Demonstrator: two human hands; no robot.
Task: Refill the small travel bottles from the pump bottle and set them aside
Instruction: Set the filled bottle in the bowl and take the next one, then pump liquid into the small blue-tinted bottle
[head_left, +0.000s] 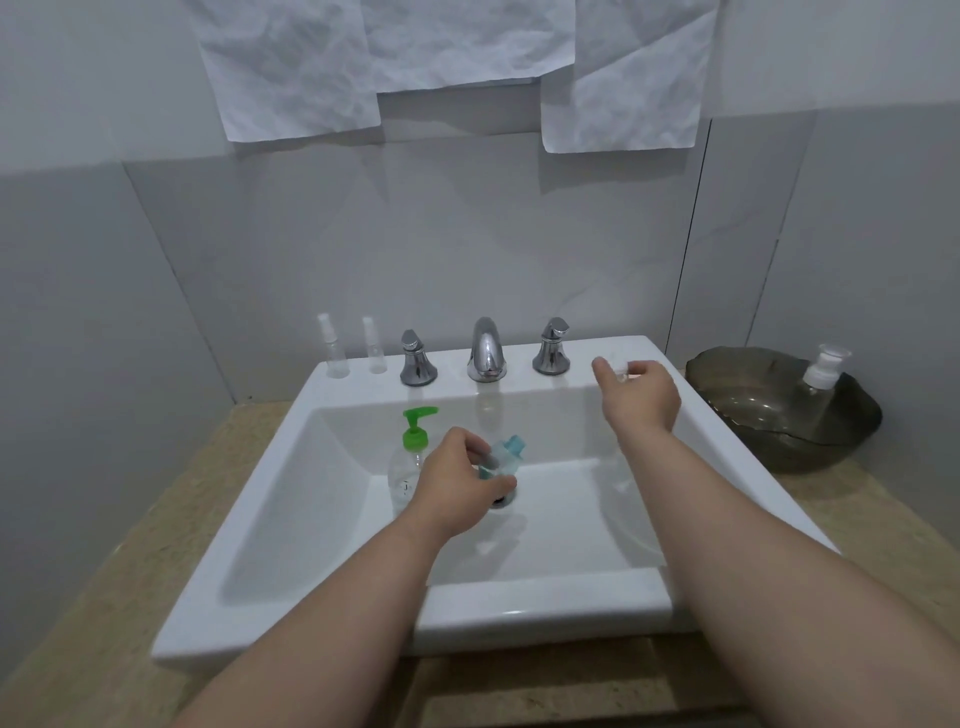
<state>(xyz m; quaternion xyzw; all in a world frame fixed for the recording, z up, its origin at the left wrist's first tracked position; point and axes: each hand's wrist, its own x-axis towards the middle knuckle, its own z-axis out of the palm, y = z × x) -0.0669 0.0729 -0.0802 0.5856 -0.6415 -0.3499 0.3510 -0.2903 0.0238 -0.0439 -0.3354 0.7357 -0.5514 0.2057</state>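
At the sink (291, 613), I am gripping a teal travel bottle (501, 460) in my left hand (457, 483) beside the pump bottle (410, 457) and pinching what may be its cap (621, 371) in my right hand (641, 395), two apparently empty spray bottles (335, 348) waiting behind.

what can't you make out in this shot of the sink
- Head view: the small clear item in the right hand is blurred, half covered by its fingers.
- Head view: fill level of the small clear teal-capped bottle, wrapped by the left hand.
- Head view: contents of two clear spray bottles, too small.
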